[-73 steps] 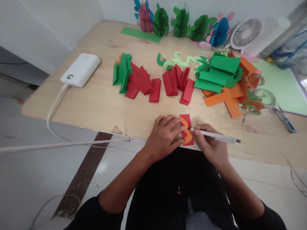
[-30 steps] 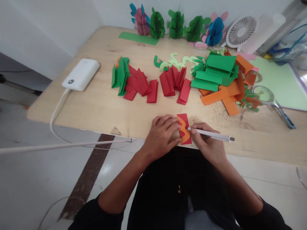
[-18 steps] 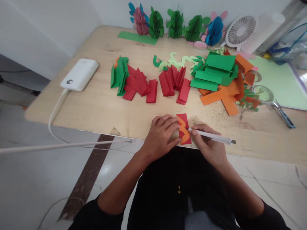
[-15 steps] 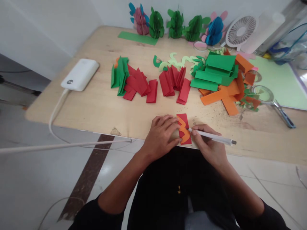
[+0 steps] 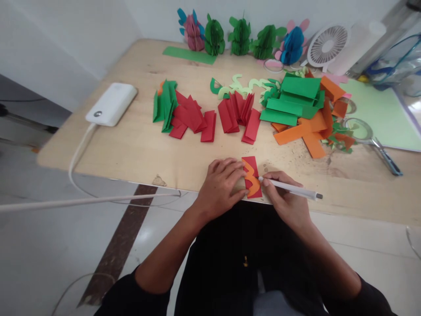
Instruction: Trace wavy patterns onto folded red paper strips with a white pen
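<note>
A folded red paper piece (image 5: pixel 257 163) lies at the table's front edge with an orange wavy paper shape (image 5: pixel 254 186) on top of it. My left hand (image 5: pixel 221 186) rests flat from the left, its fingertips and thumb pressing on the left side of the orange shape, fingers not gripped round anything. In my right hand (image 5: pixel 286 193), thumb and fingers close round a white pen (image 5: pixel 292 188). The pen's tip touches the right edge of the orange shape, near its middle notch, over the red paper.
Behind my hands lie folded red papers (image 5: pixel 192 115), green papers (image 5: pixel 296 103) and orange papers (image 5: pixel 312 131). Scissors (image 5: pixel 386 158) are at the right, a white power bank (image 5: pixel 112 105) with a cable at the left. Paper figures (image 5: pixel 240 37) and a fan (image 5: pixel 329 46) stand along the wall.
The view has shifted slightly. Both hands, the pen and the papers stay in nearly the same place; no grip has changed.
</note>
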`<state>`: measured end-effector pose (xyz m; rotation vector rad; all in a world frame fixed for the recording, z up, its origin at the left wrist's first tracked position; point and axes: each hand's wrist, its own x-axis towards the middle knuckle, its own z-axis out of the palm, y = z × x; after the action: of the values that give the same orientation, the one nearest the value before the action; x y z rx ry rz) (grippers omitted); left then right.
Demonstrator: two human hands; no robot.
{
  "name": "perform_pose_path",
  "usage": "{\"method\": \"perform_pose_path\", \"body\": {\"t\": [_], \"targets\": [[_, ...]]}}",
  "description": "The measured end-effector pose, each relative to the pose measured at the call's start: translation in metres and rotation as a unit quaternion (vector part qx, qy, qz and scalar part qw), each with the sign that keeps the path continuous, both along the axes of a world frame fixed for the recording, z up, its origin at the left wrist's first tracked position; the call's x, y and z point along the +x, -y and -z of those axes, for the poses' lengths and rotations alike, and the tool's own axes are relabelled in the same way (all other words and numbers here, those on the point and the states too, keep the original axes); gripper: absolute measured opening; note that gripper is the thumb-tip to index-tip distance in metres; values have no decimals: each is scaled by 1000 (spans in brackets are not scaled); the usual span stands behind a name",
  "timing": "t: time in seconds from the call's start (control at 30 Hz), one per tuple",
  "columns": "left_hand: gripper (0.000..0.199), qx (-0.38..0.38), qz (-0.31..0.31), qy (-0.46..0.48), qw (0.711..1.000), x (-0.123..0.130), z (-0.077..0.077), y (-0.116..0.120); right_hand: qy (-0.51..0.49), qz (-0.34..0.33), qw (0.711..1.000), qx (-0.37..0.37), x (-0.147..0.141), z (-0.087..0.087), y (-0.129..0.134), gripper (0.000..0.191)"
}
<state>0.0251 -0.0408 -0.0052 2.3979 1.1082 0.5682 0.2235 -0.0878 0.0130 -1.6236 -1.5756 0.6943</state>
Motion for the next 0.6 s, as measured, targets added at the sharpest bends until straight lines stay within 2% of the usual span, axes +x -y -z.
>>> {"method": "perform_pose_path", "body": {"t": [0.2, 0.4, 0.6], "targets": [[28, -1, 0, 0, 1000, 0, 0, 0, -34, 2, 999, 19, -1, -1, 4, 15], [30, 0, 0, 0, 1000, 0, 1, 0, 47, -60, 994, 84, -5, -3, 4, 20], [31, 5, 3, 4, 1000, -1, 1, 0, 128, -72, 981, 125, -7, 4, 6, 21]]}}
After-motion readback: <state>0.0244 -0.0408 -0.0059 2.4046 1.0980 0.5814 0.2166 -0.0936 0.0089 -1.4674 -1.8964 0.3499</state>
